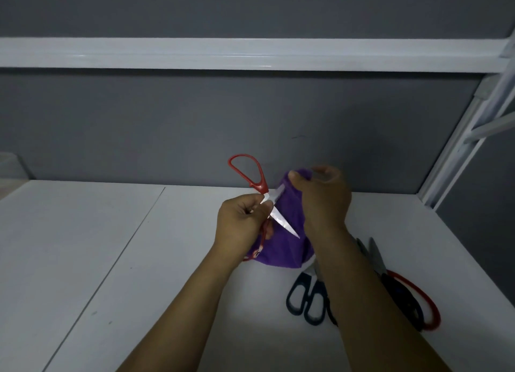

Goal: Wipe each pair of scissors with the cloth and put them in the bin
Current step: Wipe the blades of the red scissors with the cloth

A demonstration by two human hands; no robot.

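Observation:
My left hand (239,224) grips a pair of red-handled scissors (248,173) near the pivot, held above the white table. The blades are spread apart; one blade points down to the right over the purple cloth (287,246), the other runs into the cloth under my right hand. My right hand (323,198) holds the purple cloth bunched around that blade. The lower red handle loop is partly hidden behind my left hand. No bin is in view.
Dark blue-handled scissors (306,299) lie on the white table (111,246) at the right, under my right forearm. Black and red-handled scissors (412,296) lie further right. A grey partition wall (195,120) stands behind; a white frame post (459,148) rises at the right.

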